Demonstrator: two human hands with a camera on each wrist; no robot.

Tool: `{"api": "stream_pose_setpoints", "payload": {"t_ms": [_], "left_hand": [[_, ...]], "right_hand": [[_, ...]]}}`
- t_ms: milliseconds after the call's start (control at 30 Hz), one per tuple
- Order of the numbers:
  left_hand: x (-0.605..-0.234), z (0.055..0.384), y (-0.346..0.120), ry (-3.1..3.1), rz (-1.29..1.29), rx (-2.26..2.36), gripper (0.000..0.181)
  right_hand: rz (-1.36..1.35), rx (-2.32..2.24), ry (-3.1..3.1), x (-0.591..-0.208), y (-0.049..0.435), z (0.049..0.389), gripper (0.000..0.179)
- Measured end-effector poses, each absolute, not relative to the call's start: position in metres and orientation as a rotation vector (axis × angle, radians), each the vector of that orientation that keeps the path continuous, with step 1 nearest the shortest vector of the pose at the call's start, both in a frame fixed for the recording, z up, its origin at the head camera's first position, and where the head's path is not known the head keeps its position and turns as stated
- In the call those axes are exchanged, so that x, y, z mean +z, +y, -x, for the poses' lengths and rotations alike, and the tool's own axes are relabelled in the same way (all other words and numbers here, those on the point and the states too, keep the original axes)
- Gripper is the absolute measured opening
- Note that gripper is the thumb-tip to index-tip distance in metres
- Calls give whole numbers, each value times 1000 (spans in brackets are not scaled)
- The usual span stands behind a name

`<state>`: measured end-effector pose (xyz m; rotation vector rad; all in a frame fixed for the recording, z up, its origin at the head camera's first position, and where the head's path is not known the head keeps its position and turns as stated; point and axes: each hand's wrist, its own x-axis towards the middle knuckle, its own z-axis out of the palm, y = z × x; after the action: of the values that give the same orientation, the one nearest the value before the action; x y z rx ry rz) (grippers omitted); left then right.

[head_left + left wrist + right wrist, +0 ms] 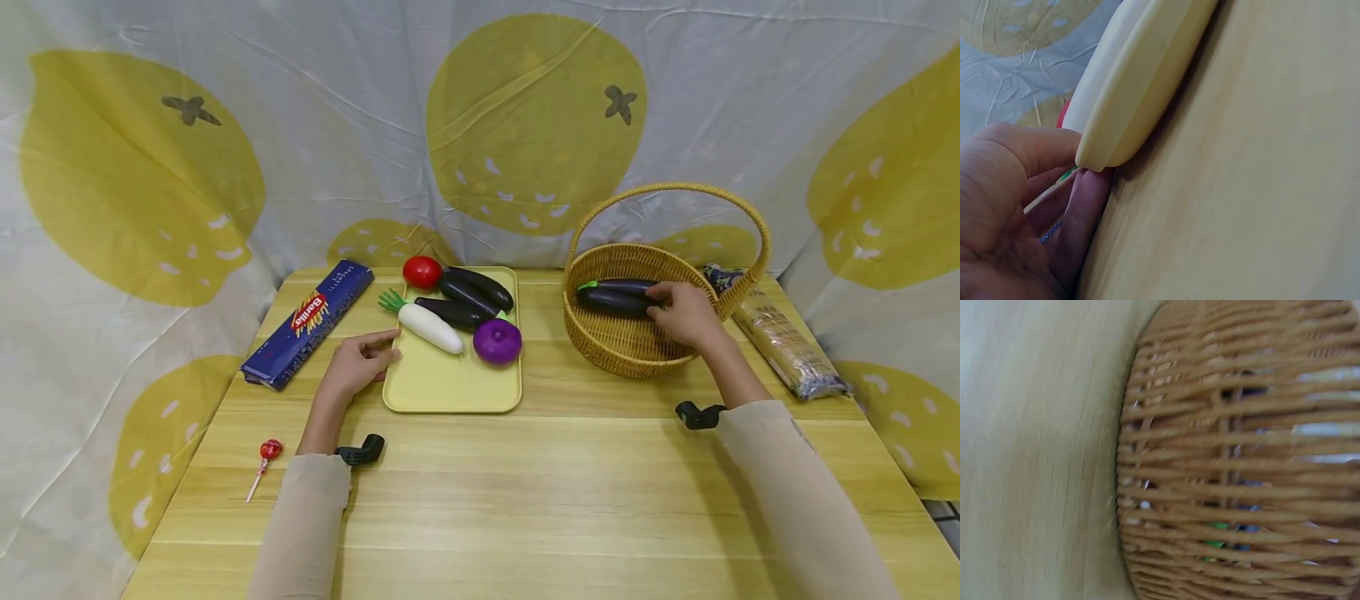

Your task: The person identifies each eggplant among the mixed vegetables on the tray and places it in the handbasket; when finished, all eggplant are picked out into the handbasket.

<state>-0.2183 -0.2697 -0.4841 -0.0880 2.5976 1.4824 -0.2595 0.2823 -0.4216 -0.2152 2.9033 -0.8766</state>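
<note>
My left hand (358, 364) pinches the left edge of a yellow tray (450, 392); in the left wrist view the thumb and a finger (1088, 197) meet at the tray's corner (1141, 94). On the tray lie a white radish (431, 327) with green leaves, a tomato (422, 272), several dark eggplants (480, 287) and a purple onion (497, 342). My right hand (686, 315) reaches into a wicker basket (600, 350) and grips the right end of an eggplant (615, 302). Another eggplant (633, 285) lies just behind it. The basket wall (1241, 462) mostly hides that hand in the right wrist view.
A blue spaghetti box (307, 325) lies left of the tray. Nearer the front left is a red lollipop (266, 458). A clear packet of noodles (787, 342) lies right of the basket, whose tall handle (667, 187) arches over it. A lemon-print curtain (360, 125) hangs behind the table.
</note>
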Motion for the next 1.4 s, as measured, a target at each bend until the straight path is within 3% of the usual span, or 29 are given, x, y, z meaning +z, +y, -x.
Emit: {"api": "stream_pose_setpoints", "payload": {"t_ms": [533,833,1133,1400], "left_hand": [[-485,217,-272,2594,112,1556,44],[-487,218,-273,2608,132,1573,44],[-490,218,-271,2590,134,1588,43],[-489,218,-271,2562,135,1629,43]], "right_hand": [[481,-1148,2982,-401,224,222,30],[596,-1261,2867,-406,179,216,36],[666,-1265,2863,-409,140,222,36],[605,-1368,2748,-419,110,247,35]]}}
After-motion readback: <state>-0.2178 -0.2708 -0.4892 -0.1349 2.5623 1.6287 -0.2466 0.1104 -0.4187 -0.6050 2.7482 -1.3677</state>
